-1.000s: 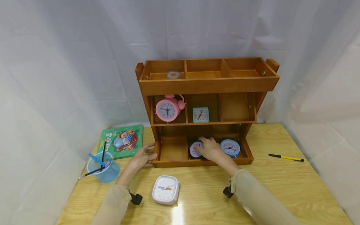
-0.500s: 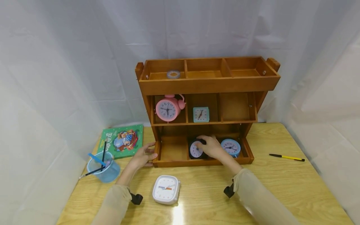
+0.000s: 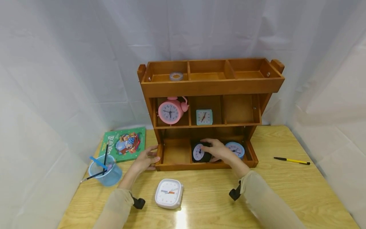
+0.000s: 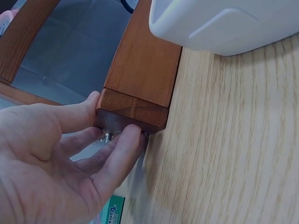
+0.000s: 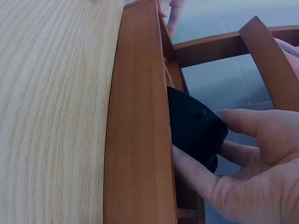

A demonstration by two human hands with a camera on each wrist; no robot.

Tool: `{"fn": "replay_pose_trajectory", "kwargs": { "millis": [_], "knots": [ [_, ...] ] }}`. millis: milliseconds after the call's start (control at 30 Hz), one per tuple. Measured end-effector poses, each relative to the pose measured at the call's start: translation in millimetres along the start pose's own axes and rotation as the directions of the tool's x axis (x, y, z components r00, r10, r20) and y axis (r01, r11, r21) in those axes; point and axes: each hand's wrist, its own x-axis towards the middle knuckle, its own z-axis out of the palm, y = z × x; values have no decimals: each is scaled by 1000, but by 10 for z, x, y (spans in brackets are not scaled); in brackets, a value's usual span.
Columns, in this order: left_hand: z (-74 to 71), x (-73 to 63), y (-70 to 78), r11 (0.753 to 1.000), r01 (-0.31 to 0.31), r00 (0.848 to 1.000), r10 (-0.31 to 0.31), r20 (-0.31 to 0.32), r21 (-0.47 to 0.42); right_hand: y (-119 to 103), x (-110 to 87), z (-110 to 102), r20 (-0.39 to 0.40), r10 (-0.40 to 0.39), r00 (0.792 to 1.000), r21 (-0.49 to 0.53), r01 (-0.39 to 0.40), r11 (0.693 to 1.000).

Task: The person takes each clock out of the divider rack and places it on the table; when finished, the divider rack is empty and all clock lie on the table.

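Note:
In the head view, my right hand (image 3: pixel 218 150) grips a round black alarm clock (image 3: pixel 198 152) with a pale face, in the bottom tier of a wooden three-tier shelf (image 3: pixel 211 87). The right wrist view shows thumb and fingers around the black clock body (image 5: pixel 191 126), just behind the tray's front board. My left hand (image 3: pixel 145 159) holds the shelf's lower left corner; up close, thumb and fingers pinch the board's end (image 4: pixel 133 109). Right of the black clock sits a blue round clock (image 3: pixel 234 149), partly behind my right hand.
A white square clock (image 3: pixel 168 193) lies before the shelf. A pink alarm clock (image 3: pixel 170 111) and a mint square clock (image 3: pixel 204 117) sit on the middle tier, tape (image 3: pixel 176 76) on top. Left are a green book (image 3: pixel 124 144) and blue cup (image 3: pixel 108 176); right, a pen (image 3: pixel 291 160).
My right hand has shifted from over the black clock's face to its right side, and the clock now faces more to the left. My left hand stays at the shelf corner.

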Motion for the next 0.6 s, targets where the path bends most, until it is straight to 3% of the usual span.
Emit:
{"fn": "replay_pose_trajectory", "kwargs": {
  "millis": [367, 600],
  "knots": [
    [8, -1, 29, 1000, 2, 1000, -2, 2, 18, 18, -37, -20, -31, -36, 999, 34, 37, 999],
    [7, -27, 31, 1000, -2, 1000, 2, 5, 26, 9, -121, -94, -48, -58, 997, 168, 65, 984]
  ]
}}
